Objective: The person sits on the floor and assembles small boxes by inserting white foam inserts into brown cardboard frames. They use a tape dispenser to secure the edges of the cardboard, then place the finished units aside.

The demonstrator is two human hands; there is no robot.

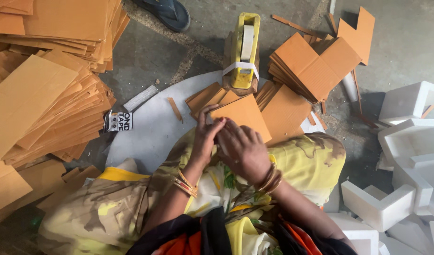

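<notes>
My left hand (205, 134) and my right hand (243, 148) meet over my lap, both gripping the near edge of a small folded brown cardboard piece (243, 115). The cardboard lies tilted, its far end resting over a grey round board (153, 130). A yellow tape dispenser (245, 49) with a white roll stands just beyond the cardboard. Whatever my fingers press at the edge of the cardboard is hidden by my hands.
Large stacks of flat brown cardboard (42, 101) fill the left side. A smaller stack of folded pieces (309, 63) lies at upper right. White foam corner blocks (405, 156) pile at the right. A blue sandal (167, 12) lies at the top. A tape wrapper (118, 122) sits left of the board.
</notes>
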